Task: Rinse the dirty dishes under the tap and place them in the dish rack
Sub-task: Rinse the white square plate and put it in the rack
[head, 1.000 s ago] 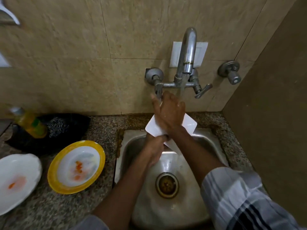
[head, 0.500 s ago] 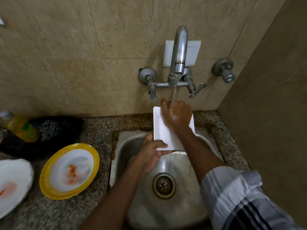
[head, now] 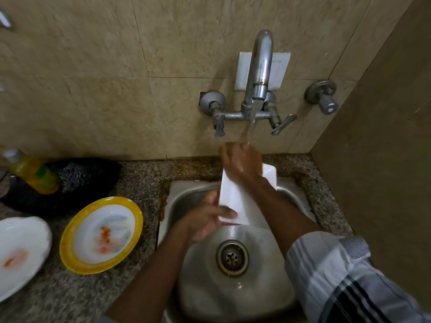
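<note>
Looked like a small home kitchen wash corner. Beige wall tiles (head: 98,66) ran behind a wall-mounted tap (head: 257,73) with water running, right above the hands, and a little steel sink (head: 233,287) sat below them, set in a speckled granite counter (head: 140,183). Left of the hands were food-smeared plates (head: 100,234), a soap bottle (head: 35,173) and a scrubber (head: 74,176).

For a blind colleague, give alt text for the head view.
Left hand holds a white rectangular plate under the running tap over a steel sink; right hand rubs it. Two stained plates wait left.
</note>
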